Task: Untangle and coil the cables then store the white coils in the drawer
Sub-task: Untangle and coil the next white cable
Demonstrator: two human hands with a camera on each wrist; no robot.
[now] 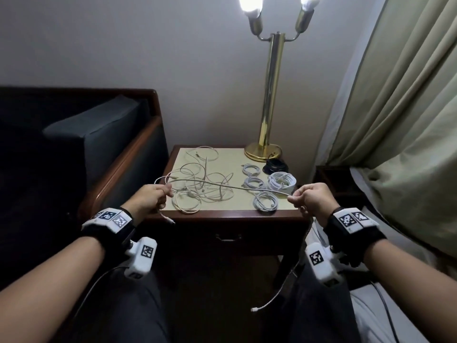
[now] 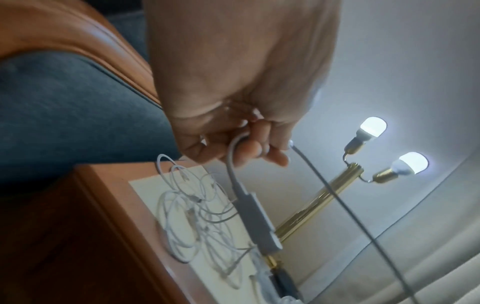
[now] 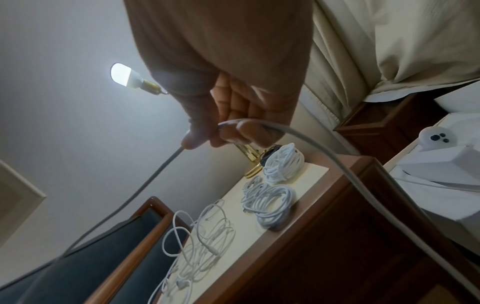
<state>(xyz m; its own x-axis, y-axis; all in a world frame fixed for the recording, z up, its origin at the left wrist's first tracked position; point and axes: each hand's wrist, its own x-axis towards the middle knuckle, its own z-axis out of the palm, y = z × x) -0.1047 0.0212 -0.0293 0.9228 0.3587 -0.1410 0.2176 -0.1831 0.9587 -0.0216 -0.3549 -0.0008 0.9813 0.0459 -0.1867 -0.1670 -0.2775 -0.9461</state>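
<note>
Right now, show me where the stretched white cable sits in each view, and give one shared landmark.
Head: the stretched white cable spans centre, from left hand to right hand, above the table.
Left wrist: it runs from the fingers down to lower right.
Right wrist: it arcs from the fingers to lower right.
Shared landmark: the brass lamp.

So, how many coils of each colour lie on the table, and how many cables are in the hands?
white coils: 4
black coil: 1
white cable stretched between left hand and right hand: 1
Total: 6. The loose tangle cannot be counted.
</note>
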